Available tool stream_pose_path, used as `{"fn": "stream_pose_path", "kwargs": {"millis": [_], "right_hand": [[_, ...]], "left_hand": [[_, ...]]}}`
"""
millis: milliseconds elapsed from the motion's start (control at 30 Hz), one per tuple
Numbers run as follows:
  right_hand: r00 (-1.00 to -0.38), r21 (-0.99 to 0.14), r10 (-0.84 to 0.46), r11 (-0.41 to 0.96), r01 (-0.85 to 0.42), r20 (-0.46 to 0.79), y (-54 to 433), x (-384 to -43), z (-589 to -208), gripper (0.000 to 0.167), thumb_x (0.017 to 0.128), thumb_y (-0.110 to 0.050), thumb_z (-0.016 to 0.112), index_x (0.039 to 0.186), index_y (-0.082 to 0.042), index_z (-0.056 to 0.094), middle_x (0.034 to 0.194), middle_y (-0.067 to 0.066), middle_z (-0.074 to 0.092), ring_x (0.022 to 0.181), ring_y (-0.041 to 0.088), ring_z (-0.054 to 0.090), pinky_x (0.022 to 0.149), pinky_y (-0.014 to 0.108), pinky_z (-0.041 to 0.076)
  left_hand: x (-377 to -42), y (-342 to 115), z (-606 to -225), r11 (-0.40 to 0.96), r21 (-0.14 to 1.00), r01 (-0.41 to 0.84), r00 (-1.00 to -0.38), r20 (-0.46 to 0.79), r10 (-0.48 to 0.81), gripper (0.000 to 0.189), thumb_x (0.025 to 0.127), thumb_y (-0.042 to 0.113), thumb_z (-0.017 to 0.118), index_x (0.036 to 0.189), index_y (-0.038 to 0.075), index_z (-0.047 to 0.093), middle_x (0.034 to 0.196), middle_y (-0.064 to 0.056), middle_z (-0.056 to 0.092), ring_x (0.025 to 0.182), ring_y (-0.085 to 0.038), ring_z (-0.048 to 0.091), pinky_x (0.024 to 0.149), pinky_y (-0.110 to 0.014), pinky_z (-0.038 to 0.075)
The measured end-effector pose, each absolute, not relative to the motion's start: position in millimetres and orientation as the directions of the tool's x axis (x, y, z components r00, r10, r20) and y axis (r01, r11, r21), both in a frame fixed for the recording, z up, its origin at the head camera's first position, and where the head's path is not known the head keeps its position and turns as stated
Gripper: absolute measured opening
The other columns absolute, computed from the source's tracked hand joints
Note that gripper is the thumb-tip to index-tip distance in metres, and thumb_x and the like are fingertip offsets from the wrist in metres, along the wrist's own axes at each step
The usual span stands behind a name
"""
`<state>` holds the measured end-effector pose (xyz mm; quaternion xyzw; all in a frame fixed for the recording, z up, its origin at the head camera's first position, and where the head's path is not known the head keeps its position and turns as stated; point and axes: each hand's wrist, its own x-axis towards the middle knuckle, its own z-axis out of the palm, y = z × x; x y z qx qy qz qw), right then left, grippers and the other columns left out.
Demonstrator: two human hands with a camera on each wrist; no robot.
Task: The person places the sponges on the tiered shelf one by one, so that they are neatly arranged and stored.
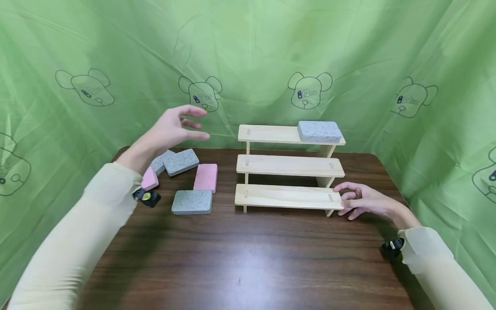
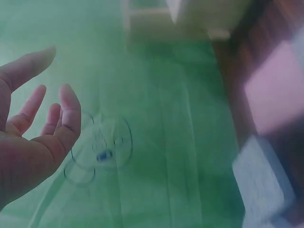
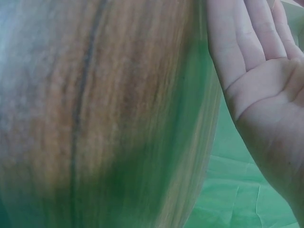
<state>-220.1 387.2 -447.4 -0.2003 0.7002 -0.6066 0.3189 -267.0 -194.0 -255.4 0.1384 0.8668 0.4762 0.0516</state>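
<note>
My left hand (image 1: 172, 127) is raised over the back left of the table, fingers and thumb spread apart with nothing between them. Below it lie speckled, sponge-like blocks: a pink block (image 1: 206, 177), a grey-green block (image 1: 191, 202), a grey block (image 1: 181, 162) overlapping another, and a second pink one partly hidden by the wrist. My right hand (image 1: 366, 200) is at the right end of the lowest step of a three-step wooden rack (image 1: 286, 196), fingertips at the board's edge. In the right wrist view its fingers (image 3: 261, 28) look straight. A grey block (image 1: 319, 131) sits on the rack's top step, at the right.
A brown wooden table (image 1: 248, 258) carries the rack and blocks. Green curtain (image 1: 255, 51) with bear-head drawings hangs behind and on both sides, close to the table's back edge.
</note>
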Motion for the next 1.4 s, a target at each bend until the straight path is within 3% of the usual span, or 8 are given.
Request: {"fn": "stream_pose_path", "kwargs": {"millis": [267,367,467,533,933,1200,1333,1400], "right_hand": [[-0.718,-0.975,-0.662,0.192,0.114,-0.215,391.7,-221.0,-446.0,0.042,0.101,0.006,0.050,0.138,-0.011,0.044,0.113,0.018,0.070,0.099,0.045,0.069,0.073,0.053,0.060],[-0.723,-0.973,-0.654,0.198,0.123,-0.224,390.2,-221.9,-449.8,0.043,0.101,0.007,0.050,0.138,-0.013,0.044,0.112,0.018,0.070,0.100,0.045,0.069,0.073,0.054,0.060],[-0.722,-0.972,-0.653,0.200,0.125,-0.227,386.0,-224.4,-451.7,0.043,0.100,0.008,0.050,0.138,-0.012,0.044,0.111,0.017,0.070,0.100,0.046,0.069,0.074,0.053,0.060],[-0.722,-0.973,-0.655,0.197,0.119,-0.221,383.3,-225.3,-451.2,0.043,0.100,0.007,0.051,0.138,-0.011,0.043,0.111,0.017,0.071,0.100,0.045,0.069,0.073,0.052,0.060],[-0.731,-0.973,-0.646,0.196,0.118,-0.219,389.3,-222.2,-451.9,0.045,0.099,0.008,0.051,0.138,-0.013,0.043,0.111,0.018,0.069,0.100,0.046,0.069,0.073,0.054,0.060],[-0.729,-0.978,-0.654,0.176,0.112,-0.201,391.7,-222.8,-448.5,0.045,0.099,0.008,0.051,0.138,-0.012,0.044,0.110,0.018,0.070,0.100,0.045,0.069,0.073,0.053,0.060],[-0.711,-0.977,-0.671,0.167,0.132,-0.211,390.8,-221.8,-451.0,0.045,0.099,0.009,0.047,0.138,-0.013,0.044,0.112,0.018,0.070,0.102,0.047,0.068,0.075,0.053,0.060],[-0.711,-0.976,-0.670,0.175,0.129,-0.214,389.8,-221.6,-450.7,0.044,0.100,0.008,0.048,0.138,-0.012,0.044,0.113,0.018,0.070,0.103,0.047,0.068,0.075,0.053,0.060]], "left_hand": [[-246.1,-263.1,-272.7,0.602,0.783,0.157,-0.973,0.017,0.231,0.075,0.080,0.031,0.088,0.145,0.021,0.051,0.143,-0.001,0.052,0.123,-0.022,0.054,0.106,-0.054,0.041],[-239.5,-293.1,-284.1,0.653,0.740,0.160,-0.980,0.037,0.198,0.071,0.083,0.034,0.086,0.144,0.024,0.052,0.139,0.000,0.056,0.118,-0.015,0.058,0.100,-0.037,0.048],[-230.9,-323.1,-295.0,0.678,0.721,0.141,-0.986,0.040,0.163,0.068,0.085,0.034,0.085,0.143,0.025,0.052,0.131,0.004,0.062,0.110,-0.004,0.061,0.085,-0.017,0.049],[-224.6,-340.9,-302.6,0.680,0.721,0.135,-0.988,0.044,0.150,0.067,0.086,0.033,0.084,0.143,0.023,0.051,0.126,0.008,0.063,0.107,-0.001,0.062,0.081,-0.012,0.048],[-214.8,-401.8,-357.2,0.709,0.696,0.117,-0.992,0.054,0.111,0.069,0.088,0.028,0.082,0.147,0.017,0.047,0.127,0.020,0.052,0.108,0.005,0.052,0.078,-0.011,0.044],[-222.5,-422.4,-393.6,0.726,0.675,0.132,-0.991,0.061,0.123,0.075,0.087,0.029,0.083,0.150,0.015,0.045,0.131,0.020,0.048,0.116,-0.007,0.048,0.080,-0.010,0.042],[-221.2,-433.7,-415.3,0.727,0.672,0.144,-0.988,0.051,0.148,0.079,0.086,0.025,0.084,0.152,0.011,0.043,0.136,0.009,0.050,0.111,0.005,0.046,0.079,-0.010,0.043],[-219.7,-436.8,-423.0,0.708,0.697,0.117,-0.989,0.015,0.148,0.085,0.086,0.024,0.084,0.157,0.015,0.037,0.145,-0.003,0.047,0.118,-0.001,0.047,0.081,-0.013,0.043]]}}
